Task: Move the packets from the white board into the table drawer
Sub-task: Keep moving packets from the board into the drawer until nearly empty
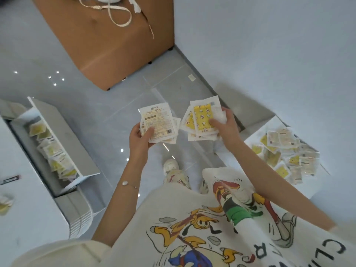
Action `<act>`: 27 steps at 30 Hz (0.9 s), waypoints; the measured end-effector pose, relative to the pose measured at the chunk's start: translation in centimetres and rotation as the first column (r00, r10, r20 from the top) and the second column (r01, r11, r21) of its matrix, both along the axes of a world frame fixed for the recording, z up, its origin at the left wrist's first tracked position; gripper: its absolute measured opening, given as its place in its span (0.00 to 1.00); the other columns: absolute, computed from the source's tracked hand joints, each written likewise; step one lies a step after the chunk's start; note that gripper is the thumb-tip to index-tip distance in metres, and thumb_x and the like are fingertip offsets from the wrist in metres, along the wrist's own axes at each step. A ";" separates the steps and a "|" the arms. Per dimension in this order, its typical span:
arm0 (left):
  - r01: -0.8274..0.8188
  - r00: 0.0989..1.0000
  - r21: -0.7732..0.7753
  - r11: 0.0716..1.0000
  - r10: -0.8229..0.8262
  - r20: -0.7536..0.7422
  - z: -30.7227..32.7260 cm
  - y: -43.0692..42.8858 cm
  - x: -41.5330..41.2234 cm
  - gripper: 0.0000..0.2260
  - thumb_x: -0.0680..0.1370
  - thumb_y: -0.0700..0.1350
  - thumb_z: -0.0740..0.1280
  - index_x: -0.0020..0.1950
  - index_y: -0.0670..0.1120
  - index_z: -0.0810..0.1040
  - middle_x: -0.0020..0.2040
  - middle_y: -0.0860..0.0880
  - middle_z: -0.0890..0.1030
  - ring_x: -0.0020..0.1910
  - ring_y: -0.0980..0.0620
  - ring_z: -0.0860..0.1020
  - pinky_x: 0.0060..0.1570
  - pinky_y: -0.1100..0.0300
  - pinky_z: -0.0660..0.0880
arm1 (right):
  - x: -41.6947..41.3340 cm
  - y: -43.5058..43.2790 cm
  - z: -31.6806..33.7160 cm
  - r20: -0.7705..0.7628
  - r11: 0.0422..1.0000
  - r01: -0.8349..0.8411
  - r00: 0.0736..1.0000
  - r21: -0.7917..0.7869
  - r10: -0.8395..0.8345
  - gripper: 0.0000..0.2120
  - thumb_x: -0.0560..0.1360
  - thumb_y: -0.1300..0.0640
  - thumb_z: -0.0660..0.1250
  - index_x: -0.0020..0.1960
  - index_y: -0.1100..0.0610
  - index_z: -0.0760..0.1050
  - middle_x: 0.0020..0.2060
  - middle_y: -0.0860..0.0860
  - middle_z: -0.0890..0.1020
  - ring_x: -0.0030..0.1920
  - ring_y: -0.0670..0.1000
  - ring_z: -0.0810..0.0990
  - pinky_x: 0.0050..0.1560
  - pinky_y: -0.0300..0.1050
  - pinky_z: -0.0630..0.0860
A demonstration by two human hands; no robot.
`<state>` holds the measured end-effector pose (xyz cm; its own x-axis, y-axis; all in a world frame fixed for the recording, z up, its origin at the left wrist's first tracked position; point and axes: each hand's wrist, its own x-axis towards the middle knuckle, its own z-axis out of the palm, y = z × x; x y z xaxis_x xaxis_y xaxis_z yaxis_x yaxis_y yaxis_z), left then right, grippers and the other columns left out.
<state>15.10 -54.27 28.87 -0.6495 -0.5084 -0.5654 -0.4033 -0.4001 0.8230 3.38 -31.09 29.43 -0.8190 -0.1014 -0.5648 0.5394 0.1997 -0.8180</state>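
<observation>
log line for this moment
left hand: grips white printed packets | right hand: grips yellow patterned packets | open grey drawer: part-filled | white board: loose packet pile

Right: white board (273, 125) w/ loose heap of packets (285, 153) on it, overlapping. Left: drawer (63, 135) pulled open, more packets (52, 151) in a row inside. Near left: worktop (23, 209) w/ small dark item (11, 179) + few packets at left edge (4, 204). Grey tiled floor (119, 116): brown cabinet (107, 41) far, pale strap (115, 14) on top.
</observation>
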 end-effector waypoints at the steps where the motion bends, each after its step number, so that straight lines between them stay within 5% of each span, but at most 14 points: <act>1: -0.018 1.000 -0.013 1.000 0.018 0.003 0.0 -1.8 0.8 0.15 0.78 0.38 0.67 0.64 0.41 0.72 0.59 0.45 0.81 0.54 0.47 0.82 0.45 0.57 0.80 | 0.0 -1.9 0.2 0.001 1.000 -0.024 1.000 -0.004 0.024 0.20 0.75 0.60 0.69 0.63 0.50 0.67 0.58 0.52 0.78 0.53 0.52 0.82 0.50 0.51 0.81; 6: -0.177 0.984 -0.024 0.984 0.177 0.004 -0.3 -9.2 4.1 0.13 0.79 0.38 0.65 0.64 0.41 0.73 0.59 0.45 0.81 0.54 0.48 0.82 0.47 0.55 0.81 | -0.3 -10.7 1.1 -0.007 0.986 -0.160 0.987 -0.046 0.159 0.19 0.75 0.63 0.68 0.63 0.55 0.68 0.51 0.49 0.80 0.47 0.47 0.83 0.37 0.40 0.80; 12: -0.416 0.909 0.023 0.909 0.417 -0.013 -0.9 -14.7 7.2 0.13 0.79 0.38 0.66 0.63 0.43 0.73 0.59 0.46 0.80 0.55 0.49 0.82 0.47 0.54 0.81 | -1.0 -20.2 1.2 -0.014 0.949 -0.305 0.952 -0.082 0.305 0.18 0.75 0.64 0.68 0.59 0.51 0.68 0.50 0.49 0.80 0.46 0.48 0.82 0.38 0.42 0.79; 22: -0.787 0.606 0.151 0.598 0.795 0.014 -1.4 -22.8 8.1 0.11 0.78 0.36 0.65 0.60 0.44 0.73 0.56 0.46 0.81 0.57 0.45 0.80 0.51 0.51 0.80 | -5.7 -37.1 -0.2 0.010 0.797 -0.598 0.799 -0.091 0.601 0.18 0.74 0.62 0.69 0.60 0.51 0.68 0.49 0.48 0.80 0.46 0.48 0.82 0.36 0.42 0.78; 27: -0.894 0.413 0.201 0.401 0.910 0.022 -1.5 -27.1 7.3 0.13 0.78 0.35 0.65 0.62 0.44 0.73 0.60 0.44 0.80 0.58 0.44 0.80 0.47 0.52 0.80 | -8.8 -45.3 -0.3 0.042 0.684 -0.719 0.684 -0.124 0.728 0.20 0.74 0.62 0.70 0.63 0.53 0.68 0.52 0.49 0.81 0.50 0.51 0.82 0.43 0.48 0.80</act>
<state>22.40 -81.36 27.38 0.0877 -0.7371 -0.6700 0.3340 -0.6119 0.7169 -5.42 -76.43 29.16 -0.4203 -0.6960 -0.5821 0.3232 0.4847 -0.8128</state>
